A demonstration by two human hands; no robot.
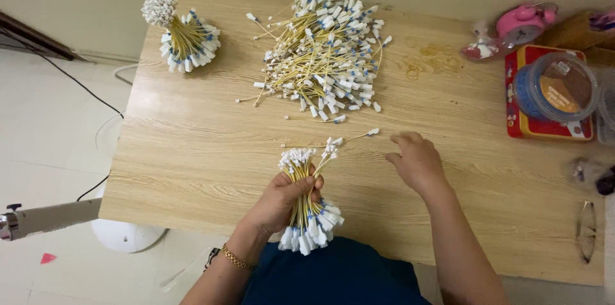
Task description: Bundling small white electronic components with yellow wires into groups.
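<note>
- Head view shows our left hand (277, 201) with its grip closed around the middle of a bundle of thin yellow wires (306, 199), white connector tips fanning out above and below the fist, at the near edge of the wooden surface (192, 151).
- Our right hand (416, 163) lies just to the right, fingers loosely apart and holding nothing, fingertips near a single loose wire (349, 138) lying flat on the surface.
- We judge the wires light, thin and springy; the ends splay easily, so the bundle is best gripped mid-length, as it is, while single strands call for a fingertip pinch.
- Farther back sits a large loose heap of wires (327, 52), well apart from both hands, with strays around its edge.
- At the far left corner stands a finished tied bundle (182, 32).
- To the right are scattered rubber bands (429, 61), a pink alarm clock (522, 23), a round clear container (554, 87) on a red box (522, 125), and spectacles (586, 231) near the edge.
- Nothing lies between the hands and the heap.
</note>
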